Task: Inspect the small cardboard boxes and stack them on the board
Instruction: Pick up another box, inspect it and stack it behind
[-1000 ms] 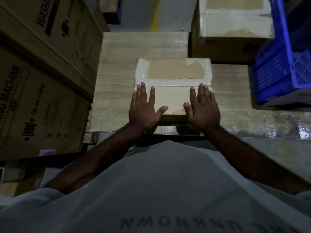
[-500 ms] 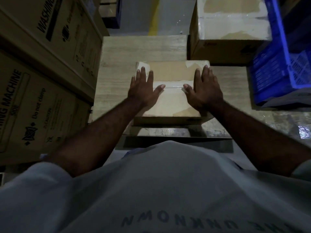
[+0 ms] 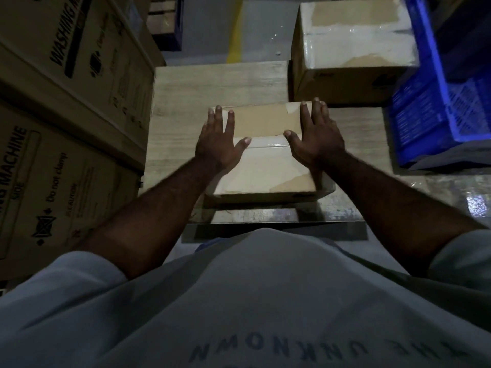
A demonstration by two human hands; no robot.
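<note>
At centre of the pale wooden board [image 3: 212, 83], I have the small tan tape-topped cardboard box [image 3: 265, 168] under left hand [image 3: 220, 147] and right hand [image 3: 316, 147], both flat, grasping nothing. Shoved toward 1 o'clock, it could jam against the larger taped carton [image 3: 350, 49]. Bare board lies at 11; the board's edge is close at 6.

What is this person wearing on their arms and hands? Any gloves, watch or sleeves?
No gloves, rings or watch show: the left hand and right hand are bare, as are both forearms. Short pale grey sleeves cover the upper arms, part of a grey shirt with dark lettering across the front.
</note>
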